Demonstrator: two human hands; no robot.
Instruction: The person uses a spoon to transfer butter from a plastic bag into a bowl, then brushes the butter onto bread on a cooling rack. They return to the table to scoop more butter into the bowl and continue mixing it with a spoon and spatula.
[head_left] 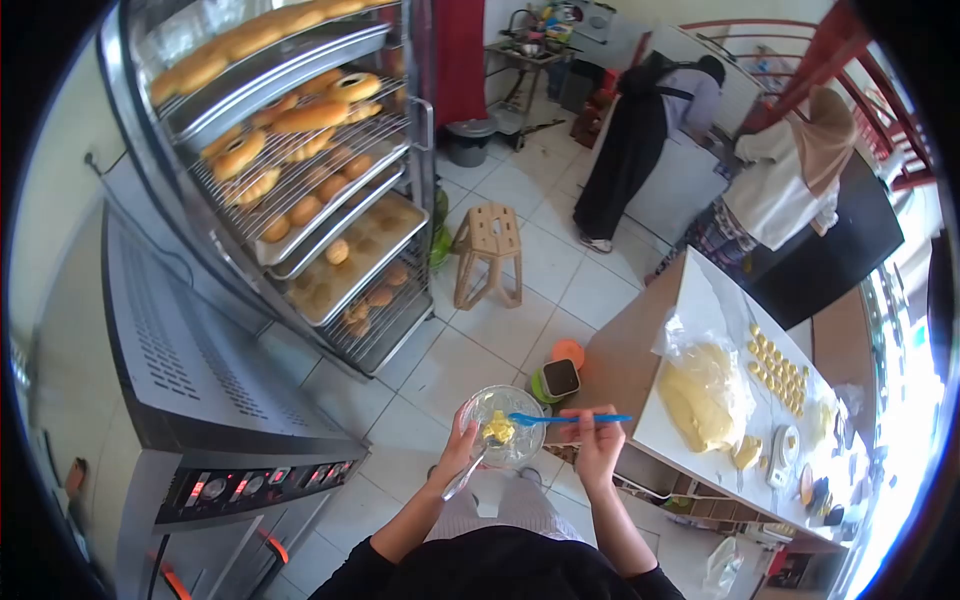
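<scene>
My left hand [457,447] is closed on the left rim of a clear glass bowl [527,443], which I hold in front of my body. A soft yellow lump like butter or margarine [498,427] lies in the bowl. A metal spoon [464,478] leans out over the near rim, beside my left hand. My right hand [597,446], right of the bowl, pinches the handle of a blue pastry brush [570,419]. The brush lies nearly level, and its head reaches into the bowl by the yellow lump.
A rack [424,200] of baked bread stands at left, behind an oven [150,330]. On the right, a table [690,300] bears bagged dough [705,400], several dough pieces [778,370] and a scale [785,455]. A stool [490,240] stands ahead; two people [640,150] work beyond.
</scene>
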